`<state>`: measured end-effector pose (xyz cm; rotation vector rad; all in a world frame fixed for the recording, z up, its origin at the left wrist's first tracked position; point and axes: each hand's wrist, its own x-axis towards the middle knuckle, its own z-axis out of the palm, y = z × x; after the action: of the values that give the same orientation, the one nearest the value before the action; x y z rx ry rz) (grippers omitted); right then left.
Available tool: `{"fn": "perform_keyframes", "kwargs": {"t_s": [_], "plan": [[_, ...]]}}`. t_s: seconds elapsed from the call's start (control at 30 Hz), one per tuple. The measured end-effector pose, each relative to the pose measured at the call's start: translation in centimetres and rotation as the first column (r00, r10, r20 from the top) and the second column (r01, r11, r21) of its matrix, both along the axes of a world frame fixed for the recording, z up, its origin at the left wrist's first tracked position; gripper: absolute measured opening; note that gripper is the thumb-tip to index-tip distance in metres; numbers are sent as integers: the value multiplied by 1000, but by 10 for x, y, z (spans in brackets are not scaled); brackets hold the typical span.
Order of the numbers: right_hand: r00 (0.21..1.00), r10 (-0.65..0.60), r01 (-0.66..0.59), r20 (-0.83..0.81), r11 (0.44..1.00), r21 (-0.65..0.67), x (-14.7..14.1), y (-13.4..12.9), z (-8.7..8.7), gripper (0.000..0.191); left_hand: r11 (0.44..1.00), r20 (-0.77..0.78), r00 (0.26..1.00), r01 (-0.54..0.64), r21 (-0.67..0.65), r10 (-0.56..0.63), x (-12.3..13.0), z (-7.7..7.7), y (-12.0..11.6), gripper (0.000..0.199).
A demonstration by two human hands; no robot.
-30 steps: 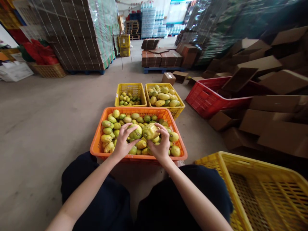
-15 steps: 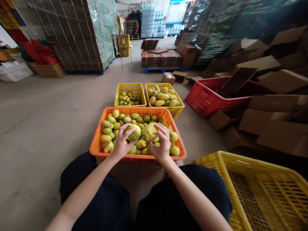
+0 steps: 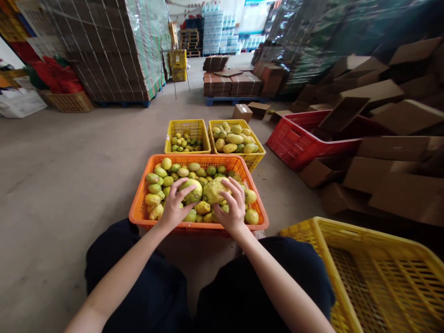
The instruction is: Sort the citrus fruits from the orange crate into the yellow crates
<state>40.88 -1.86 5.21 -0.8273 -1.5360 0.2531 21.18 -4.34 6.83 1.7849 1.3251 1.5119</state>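
Note:
My left hand is closed around a round green-yellow papaya, thumb below and fingers over the top. A larger, lumpy yellow papaya is gripped from its right side by my right hand. The two fruits are held side by side, nearly touching, above an orange crate. Many more green and yellow papayas lie in that crate, some hidden behind my hands and the held fruit.
Behind the orange crate stand two yellow crates: the left one holds small fruit, the right one larger papayas. A yellow crate is by my right knee. Farther right are a red crate and piled cardboard boxes. Wrapped pallets stand behind.
Almost nothing differs. Both hands hold the same two papayas in about the same place, with the right one shifted very slightly left.

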Motion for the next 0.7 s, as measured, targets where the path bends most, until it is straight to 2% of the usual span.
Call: {"fn": "perform_keyframes", "kwargs": {"t_s": [0.07, 0.17, 0.23, 0.33, 0.4, 0.47, 0.53, 0.57, 0.6, 0.63, 0.7], "plan": [[995, -61, 51, 77, 991, 127, 0, 2, -2, 29, 996, -60, 998, -23, 82, 28, -2, -4, 2, 32], [970, -174, 111, 173, 940, 322, -1, 5, -4, 37, 957, -230, 970, -8, 289, 78, -5, -13, 5, 34], [958, -207, 119, 199, 916, 382, -1, 7, -4, 40, 921, -315, 943, 21, 389, 111, -7, -17, 7, 38], [957, -206, 113, 204, 914, 390, -1, 8, -4, 41, 907, -343, 933, 46, 419, 111, -9, -18, 8, 43], [964, -180, 98, 197, 925, 368, -1, 8, -4, 41, 921, -292, 954, 53, 385, 66, -7, -16, 7, 43], [980, -112, 63, 162, 959, 276, -2, 7, -3, 41, 960, -159, 987, 51, 275, -7, -4, -13, 6, 46], [999, 11, -14, 53, 999, 52, -3, 6, 0, 43, 995, 97, 993, 65, 82, -73, 0, -10, 6, 53], [995, 83, -88, -48, 990, -107, -3, 6, 3, 46, 995, 250, 964, 97, -28, -87, 2, -8, 6, 55], [973, 146, -192, -179, 944, -270, -4, 6, 5, 49, 980, 402, 912, 148, -135, -82, 4, -7, 6, 55], [926, 183, -315, -330, 857, -407, -4, 6, 8, 50, 950, 539, 840, 214, -225, -62, 6, -6, 7, 52], [770, 172, -566, -614, 629, -533, -5, 7, 14, 46, 860, 743, 669, 370, -351, 15, 8, -3, 8, 41]]}}
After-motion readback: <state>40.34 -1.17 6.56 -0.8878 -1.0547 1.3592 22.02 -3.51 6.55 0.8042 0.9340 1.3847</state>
